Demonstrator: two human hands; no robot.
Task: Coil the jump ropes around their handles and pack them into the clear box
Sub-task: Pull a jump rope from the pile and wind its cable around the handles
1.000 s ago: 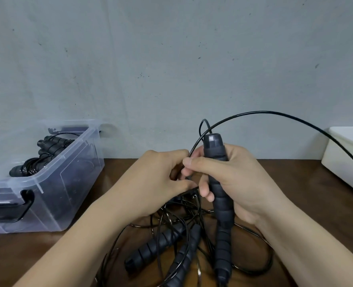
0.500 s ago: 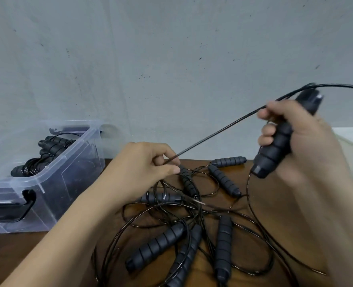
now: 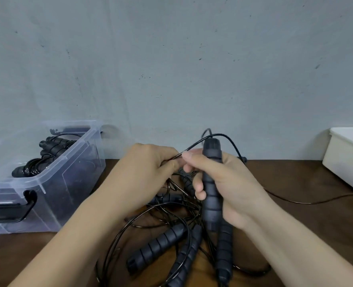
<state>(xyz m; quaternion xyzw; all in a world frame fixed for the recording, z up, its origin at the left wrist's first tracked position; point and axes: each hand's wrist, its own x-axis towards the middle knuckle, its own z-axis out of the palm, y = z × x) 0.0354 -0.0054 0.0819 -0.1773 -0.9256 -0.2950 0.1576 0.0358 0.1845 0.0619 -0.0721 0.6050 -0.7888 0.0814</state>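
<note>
Right hand (image 3: 229, 183) is seen clenched round an upright black handle (image 3: 211, 204) at frame centre, thumb laid across its front. A thin cord (image 3: 193, 147) looping from the handle's top is pinched by the left hand (image 3: 146, 172), held just beside the right at nine o'clock. Loose ropes (image 3: 159, 245) are tangled on the desk (image 3: 306, 204) at six o'clock, beneath both hands. The clear box (image 3: 72, 183) is set at nine o'clock, open-topped, with coiled ropes (image 3: 51, 146) packed inside. A white bin (image 3: 349, 158) is placed at three o'clock, against the wall (image 3: 171, 59).
</note>
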